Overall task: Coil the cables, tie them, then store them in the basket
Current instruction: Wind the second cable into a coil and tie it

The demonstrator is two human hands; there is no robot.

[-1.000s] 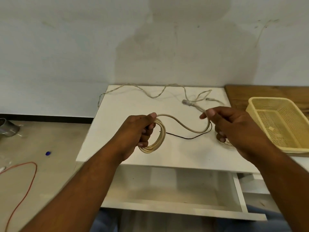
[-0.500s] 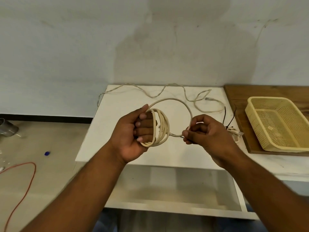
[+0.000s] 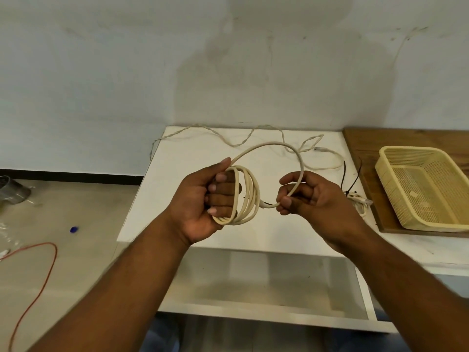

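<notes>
Several loops of cream round cable point(image 3: 247, 196) coiled upright in L hand point(image 3: 200, 199); fingers curled thru coil, thumb on top; coil held above white tabletop point(image 3: 177, 179), mid-frame; loose length arcs up & over to R hand point(image 3: 307, 196), pinched btw thumb & curled fingers; thin twisted pale wire point(image 3: 234, 146) lies along tabletop's back edge; yellow plastic mesh basket point(image 3: 411, 148) sits on brown wooden board point(image 3: 368, 141), well apart to R.

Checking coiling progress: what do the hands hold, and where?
The left hand grips the cream cable by its coiled loops; the right hand pinches its loose end.
</notes>
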